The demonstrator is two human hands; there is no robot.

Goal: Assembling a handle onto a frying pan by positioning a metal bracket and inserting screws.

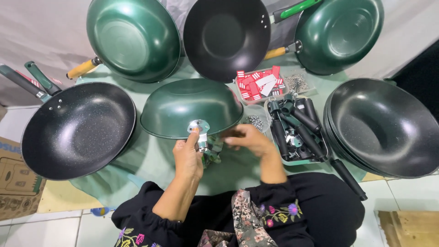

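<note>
At centre of the green cloth (pixel 155 160), an upturned green wok (pixel 190 107) lies rim-down. Left hand (pixel 187 155) pinches the metal bracket (pixel 199 128) on its wall w/ thumb & fingers. Right hand (pixel 249 139) is curled just beside it; contents prob. small, can't tell. Tray of black handles (pixel 295 128) sits to the right.

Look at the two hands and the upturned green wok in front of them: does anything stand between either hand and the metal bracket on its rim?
Nothing visible does. The left hand already touches the bracket on the wok. The right hand is just beside it with no object between; what its fingers hold is too blurred to tell.
</note>
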